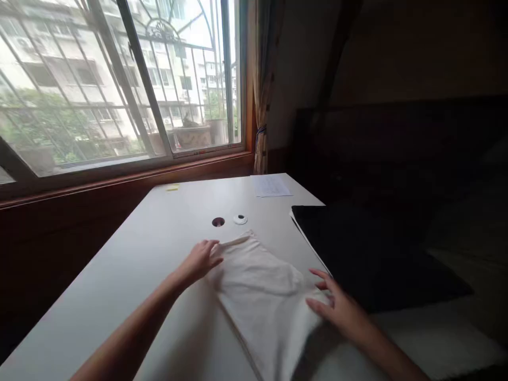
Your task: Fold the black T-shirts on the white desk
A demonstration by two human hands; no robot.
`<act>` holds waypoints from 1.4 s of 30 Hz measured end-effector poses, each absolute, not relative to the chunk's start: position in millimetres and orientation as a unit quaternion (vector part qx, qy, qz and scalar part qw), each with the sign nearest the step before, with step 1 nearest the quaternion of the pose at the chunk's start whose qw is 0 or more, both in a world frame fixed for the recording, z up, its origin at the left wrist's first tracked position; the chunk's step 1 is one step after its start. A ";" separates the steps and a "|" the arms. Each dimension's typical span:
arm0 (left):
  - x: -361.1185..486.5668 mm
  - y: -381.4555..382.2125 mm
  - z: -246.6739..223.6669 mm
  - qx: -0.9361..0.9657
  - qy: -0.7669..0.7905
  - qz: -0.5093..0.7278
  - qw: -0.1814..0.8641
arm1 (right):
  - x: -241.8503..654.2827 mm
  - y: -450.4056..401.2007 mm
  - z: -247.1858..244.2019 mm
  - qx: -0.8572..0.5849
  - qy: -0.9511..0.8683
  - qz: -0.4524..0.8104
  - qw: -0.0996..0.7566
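Observation:
A white cloth (262,291) lies on the white table (159,254), its far corner pointing toward the window and its near part running out of the bottom of the view. At its far left corner, my left hand (202,257) is closed on the edge, thumb and fingers around the fabric. On the right side, my right hand (331,301) touches the cloth's edge with fingers spread. Light wrinkles cross the cloth, and its lower right edge is lifted over a shadow.
Beyond the cloth are a round hole (218,222) and a white ring-shaped cap (240,219). Paper sheets (272,186) and a yellow note (172,187) lie at the far edge. Black fabric (369,254) overlaps the right edge. A barred window (178,79) and a curtain (262,95) stand behind.

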State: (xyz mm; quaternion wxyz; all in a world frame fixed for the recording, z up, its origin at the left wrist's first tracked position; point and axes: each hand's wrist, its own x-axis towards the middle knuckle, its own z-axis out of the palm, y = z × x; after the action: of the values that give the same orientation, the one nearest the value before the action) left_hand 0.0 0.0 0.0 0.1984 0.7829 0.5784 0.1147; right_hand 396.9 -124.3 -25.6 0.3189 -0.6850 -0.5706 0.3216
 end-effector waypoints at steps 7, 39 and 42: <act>27.7 37.5 19.7 0.760 0.583 0.063 0.281 | 404.7 -134.2 -19.2 -0.686 -0.591 0.312 0.287; 282.3 88.8 22.5 0.760 0.362 0.403 0.358 | 578.5 -96.9 20.2 -0.652 -0.269 0.276 0.653; 284.9 61.0 8.3 0.809 0.325 0.379 0.311 | 571.3 -110.7 12.6 -0.650 -0.282 0.275 0.650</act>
State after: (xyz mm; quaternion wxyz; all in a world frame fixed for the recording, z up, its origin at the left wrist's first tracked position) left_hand 284.9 61.0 8.3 0.3111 0.8086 0.3246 0.3794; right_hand 571.3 -110.7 12.6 0.6503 -0.6497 -0.2816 0.2751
